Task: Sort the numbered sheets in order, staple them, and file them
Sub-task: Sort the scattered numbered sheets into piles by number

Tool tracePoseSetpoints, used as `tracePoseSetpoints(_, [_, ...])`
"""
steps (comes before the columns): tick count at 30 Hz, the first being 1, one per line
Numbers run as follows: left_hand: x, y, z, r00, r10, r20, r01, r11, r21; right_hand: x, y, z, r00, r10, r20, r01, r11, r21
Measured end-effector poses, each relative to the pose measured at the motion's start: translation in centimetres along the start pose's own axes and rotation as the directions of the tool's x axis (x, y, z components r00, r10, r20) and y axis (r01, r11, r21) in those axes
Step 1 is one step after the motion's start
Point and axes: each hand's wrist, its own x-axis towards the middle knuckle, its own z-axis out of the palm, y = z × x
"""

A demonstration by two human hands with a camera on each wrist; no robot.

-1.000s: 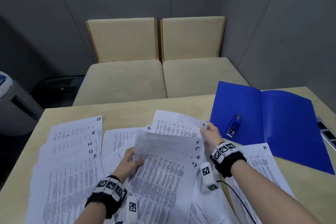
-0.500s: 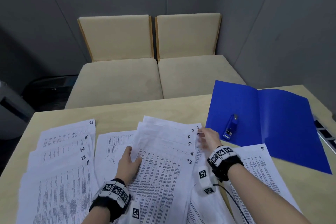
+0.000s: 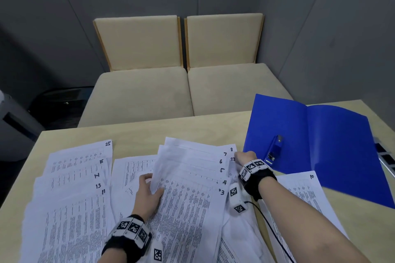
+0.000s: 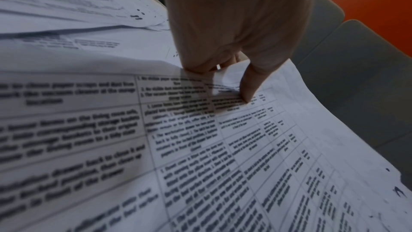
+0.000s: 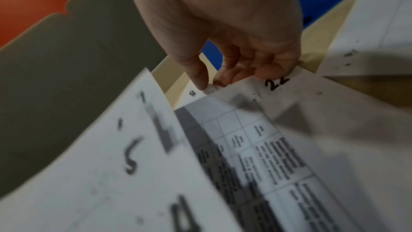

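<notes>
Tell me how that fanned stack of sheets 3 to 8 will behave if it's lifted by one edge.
The fanned stack would probably sag: the top sheet already curves under the left hand. The sheets lie loose and offset, unstapled, so they would likely slide apart. The right hand pinches only a corner, which may crease.

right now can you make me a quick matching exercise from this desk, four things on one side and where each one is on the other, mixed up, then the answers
Things:
1. stapler
2. sheet 25
3. sheet 10
4. left hand

Places:
A. far end of the left-side fan of sheets
B. on the open blue folder
C. at the left edge of the middle fan numbered 3 to 8
D. right of the right forearm, near the folder

Pairs: 1-B, 2-A, 3-D, 4-C
</notes>
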Motion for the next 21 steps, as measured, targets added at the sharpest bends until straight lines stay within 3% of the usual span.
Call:
tracePoseSetpoints(3, [-0.1,0.2,-0.1,1.000,0.015,-0.005,-0.015,0.999,0.030,-0.5,-0.4,-0.3,0.999,0.006,0.054,-0.006,1.000,0.005])
tracePoseSetpoints(5, [-0.3,0.4,-0.1,0.999,0.051,-0.006,-0.051,0.998,0.046,-0.9,-0.6,-0.6,0.996,-0.063,0.057,0.065,0.997,-0.044])
tracePoseSetpoints(11, [-1.1,1.1,0.1,0.991,0.106,-0.079,-0.105,0.994,0.016,-1.8,-0.3,-1.5,0.955,-0.292,-0.047,0.293,0.955,0.034])
tracePoseSetpoints(13, [-0.7,0.4,-0.1,0.986,0.133,-0.099,-0.128,0.990,0.058,-2.3,0.0,-2.0,0.932,-0.353,-0.089,0.363,0.918,0.160])
tracePoseSetpoints(16, [-0.2,-0.3,-0.3,0.990,0.129,-0.051,-0.128,0.991,0.031,-3.9,-0.4,-3.3,0.892,-0.420,-0.165,0.447,0.768,0.459])
tracePoseSetpoints(21, [-1.0,0.2,-1.2,0.992,0.120,0.027,-0.115,0.983,-0.143,-5.6,-3.3,-7.3,0.853,-0.407,-0.327,0.497,0.443,0.746])
